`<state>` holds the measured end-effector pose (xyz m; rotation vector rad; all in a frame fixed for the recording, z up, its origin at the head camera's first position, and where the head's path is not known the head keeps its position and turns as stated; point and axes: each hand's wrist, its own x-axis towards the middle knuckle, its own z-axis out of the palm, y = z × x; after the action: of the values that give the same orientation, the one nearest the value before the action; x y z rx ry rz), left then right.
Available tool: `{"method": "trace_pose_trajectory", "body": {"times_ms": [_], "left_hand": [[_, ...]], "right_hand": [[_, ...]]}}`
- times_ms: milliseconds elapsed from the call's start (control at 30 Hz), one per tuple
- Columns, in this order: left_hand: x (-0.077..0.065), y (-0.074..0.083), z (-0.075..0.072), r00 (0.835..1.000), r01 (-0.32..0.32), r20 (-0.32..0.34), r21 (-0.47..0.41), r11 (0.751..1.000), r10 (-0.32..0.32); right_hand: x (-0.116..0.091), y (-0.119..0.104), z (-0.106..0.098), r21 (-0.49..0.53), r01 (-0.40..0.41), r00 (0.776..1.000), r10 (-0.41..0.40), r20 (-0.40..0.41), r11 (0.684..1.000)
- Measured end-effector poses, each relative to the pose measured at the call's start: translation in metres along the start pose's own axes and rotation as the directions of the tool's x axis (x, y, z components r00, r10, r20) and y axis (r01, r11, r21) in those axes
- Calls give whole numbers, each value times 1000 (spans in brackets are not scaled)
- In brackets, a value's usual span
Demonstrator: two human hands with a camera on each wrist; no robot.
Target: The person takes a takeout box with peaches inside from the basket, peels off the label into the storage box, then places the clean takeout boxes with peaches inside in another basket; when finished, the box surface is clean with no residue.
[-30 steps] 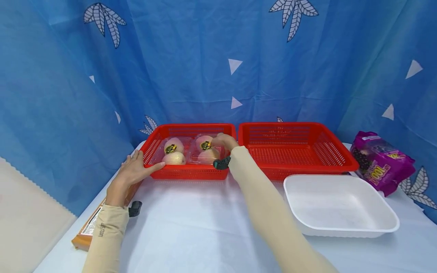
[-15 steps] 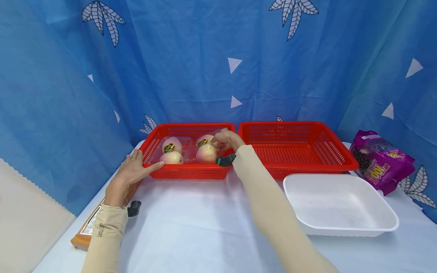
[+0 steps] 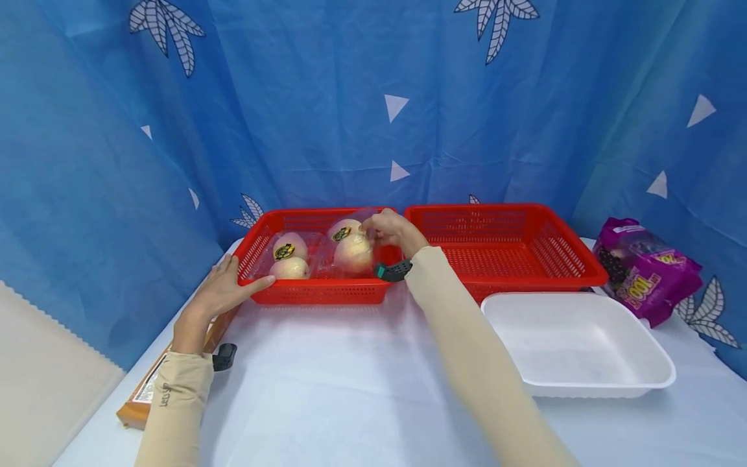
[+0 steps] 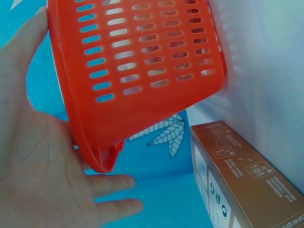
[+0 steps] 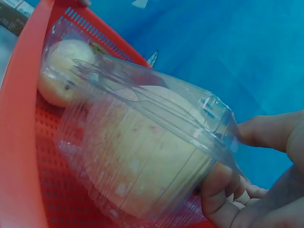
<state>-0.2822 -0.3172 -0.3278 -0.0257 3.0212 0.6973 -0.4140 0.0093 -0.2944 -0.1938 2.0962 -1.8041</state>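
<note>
My right hand (image 3: 398,232) pinches the edge of a clear plastic clamshell pack (image 5: 147,152) with thumb and fingers. Two pale pink-yellow peaches show through it, one under a black and yellow label; the pack is tilted over the right part of the left red basket (image 3: 321,292). A second clamshell of peaches (image 3: 290,258) lies in that basket's left part. At the basket's front left corner, my left hand (image 3: 218,292) rests with its palm against the rim, thumb along the front. In the left wrist view its fingers reach straight out past the corner.
A second red basket (image 3: 487,283) stands right of the first. In front of it is a white tub (image 3: 578,390), with a purple snack bag (image 3: 653,285) at far right. A brown box (image 4: 247,175) lies beneath the left forearm. Blue curtain (image 3: 327,117) backs the table.
My right hand has lifted and tilted the right clamshell, raising its right side, and moved slightly up. The left hand stays at the basket corner. The whole head view has shifted a little.
</note>
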Motion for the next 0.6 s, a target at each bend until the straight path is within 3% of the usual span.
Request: {"method": "trace_pose_trajectory", "body": {"times_ms": [233, 400, 500, 600], "left_hand": [[-1, 1, -3, 1000, 10, 10, -24, 1000, -10], [0, 0, -3, 1000, 8, 12, -28, 1000, -7], [0, -1, -3, 1000, 11, 18, -28, 1000, -11], [0, -1, -4, 1000, 12, 22, -33, 999, -11]], "right_hand": [[-11, -17, -12, 88, 47, 999, -49, 23, 995], [-30, -34, -23, 81, 107, 988, -115, 103, 991], [-47, -42, -29, 96, 157, 967, -173, 187, 983], [-64, -45, -35, 135, 203, 929, -234, 286, 970]]}}
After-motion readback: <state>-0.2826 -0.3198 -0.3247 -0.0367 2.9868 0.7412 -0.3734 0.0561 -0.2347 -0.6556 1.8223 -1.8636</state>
